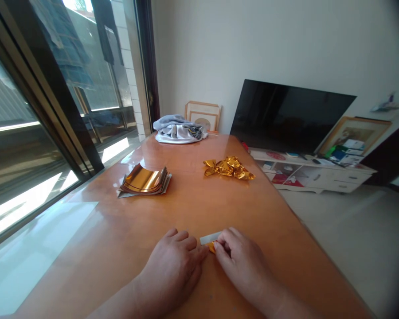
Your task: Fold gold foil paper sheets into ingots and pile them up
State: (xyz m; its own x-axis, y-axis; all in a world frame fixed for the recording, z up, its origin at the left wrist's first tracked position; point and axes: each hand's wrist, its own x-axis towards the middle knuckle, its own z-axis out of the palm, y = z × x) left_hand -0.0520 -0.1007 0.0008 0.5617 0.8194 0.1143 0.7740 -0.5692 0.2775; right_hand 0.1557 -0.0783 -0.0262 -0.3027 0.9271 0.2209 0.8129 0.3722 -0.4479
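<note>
Between my hands is a sheet of gold foil paper, folded narrow so that a pale grey strip (210, 238) of its back shows above a small gold part (212, 247). My right hand (242, 259) pinches the paper's right end between thumb and fingers. Curled low against the table, my left hand (174, 268) has its fingertips at the paper's left end; the hand itself covers part of that grip. Farther off to the left lies a stack of gold foil sheets (144, 179), curling up at the edges. Several crumpled, folded gold foil pieces (231, 167) form a pile at the right.
The glossy wooden table (186, 208) has its right edge beside my right arm. A bundle of grey cloth (179, 129) sits at its far end. Sliding glass doors (29, 133) run along the left; a television (289, 117) stands on a low white cabinet (339, 177).
</note>
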